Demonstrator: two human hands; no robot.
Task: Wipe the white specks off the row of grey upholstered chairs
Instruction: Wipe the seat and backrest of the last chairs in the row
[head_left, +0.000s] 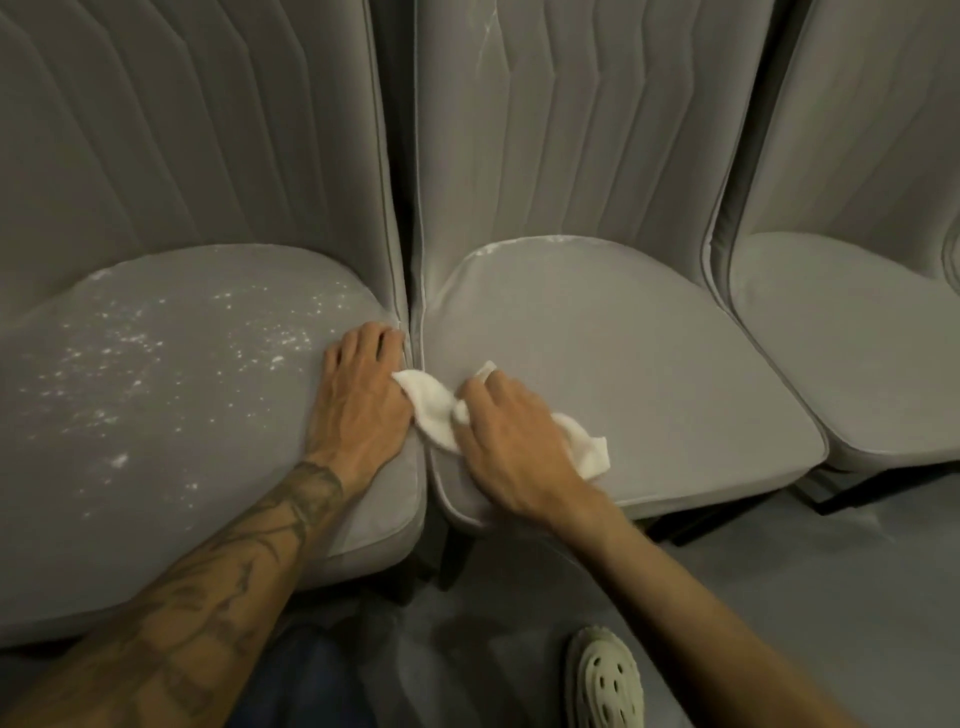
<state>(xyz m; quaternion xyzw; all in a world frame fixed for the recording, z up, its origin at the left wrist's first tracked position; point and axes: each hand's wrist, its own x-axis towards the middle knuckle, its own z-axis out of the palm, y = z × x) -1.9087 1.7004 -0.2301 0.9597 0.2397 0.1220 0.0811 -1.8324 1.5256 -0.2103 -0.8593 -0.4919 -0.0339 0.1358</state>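
Right hand (511, 431) grips a white cloth (434, 410) on the middle seat's (623, 364) left edge. Left hand (363, 395) lies flat, fingers straight, on the left seat (182, 415), specks (130, 343) just beyond it.

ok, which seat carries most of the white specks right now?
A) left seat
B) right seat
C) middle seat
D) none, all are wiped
A: the left seat is scattered with white specks, while the middle seat shows only a thin white trace along its back edge and the right seat looks plain grey.
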